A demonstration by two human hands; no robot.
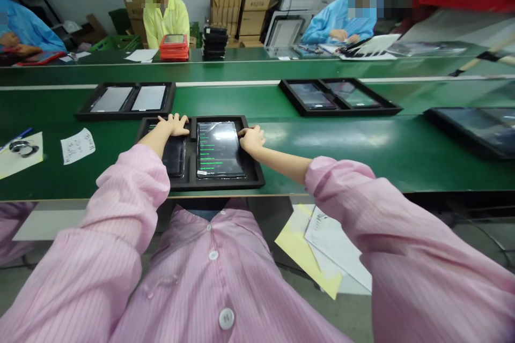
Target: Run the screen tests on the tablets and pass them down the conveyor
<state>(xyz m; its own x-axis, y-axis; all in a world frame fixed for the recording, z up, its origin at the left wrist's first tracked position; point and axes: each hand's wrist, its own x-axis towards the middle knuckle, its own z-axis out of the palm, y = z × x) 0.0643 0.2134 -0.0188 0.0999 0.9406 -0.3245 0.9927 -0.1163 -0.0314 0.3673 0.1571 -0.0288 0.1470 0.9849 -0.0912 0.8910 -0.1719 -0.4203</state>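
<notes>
Directly before me a black two-slot tray (225, 184) lies at the near edge of the green table. A tablet (219, 150) in its right slot is lit, with lines of green text on a dark screen. My right hand (252, 139) is closed at that tablet's right edge, fingers curled and touching its side. Over the top of the left slot rests my left hand (175, 125), palm down with its fingers spread. A second tablet (175, 155) with a dark screen sits in that slot, partly covered by my left wrist and forearm.
Farther back stand a tray with two pale-screened tablets (124, 99) and another tray (338, 97) with two tablets. One more tray (475, 128) is at right. A paper note (78, 146) lies left. Across the table, several people work near red (174, 48) and black stacks (214, 43).
</notes>
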